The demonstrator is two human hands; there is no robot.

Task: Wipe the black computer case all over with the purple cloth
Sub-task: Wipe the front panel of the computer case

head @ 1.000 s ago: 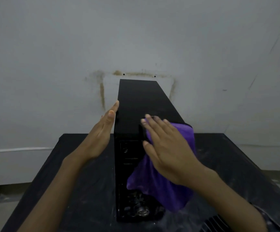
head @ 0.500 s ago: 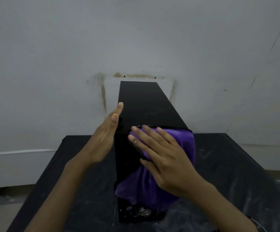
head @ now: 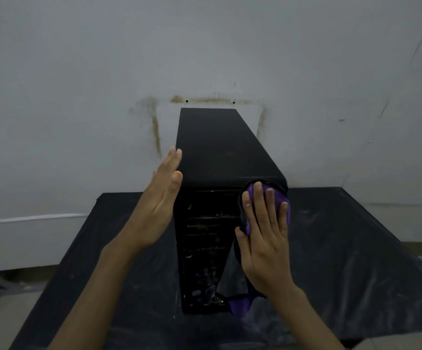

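The black computer case (head: 217, 150) stands upright on a black-covered table, its slotted rear panel facing me. My left hand (head: 159, 200) lies flat with straight fingers against the case's upper left edge. My right hand (head: 265, 238) presses the purple cloth (head: 284, 205) with spread fingers against the case's near right corner. Most of the cloth is hidden under the hand; a lower tip hangs out near the case's bottom right.
The table (head: 351, 248) wears a dusty black cover with streaks. A grey wall (head: 78, 72) with brown stain marks rises right behind the case. A pale floor shows at both lower sides.
My right hand has slid the cloth from the middle of the case's near top edge to the right corner and down the right side. The rear panel is now uncovered. My left hand stays put.
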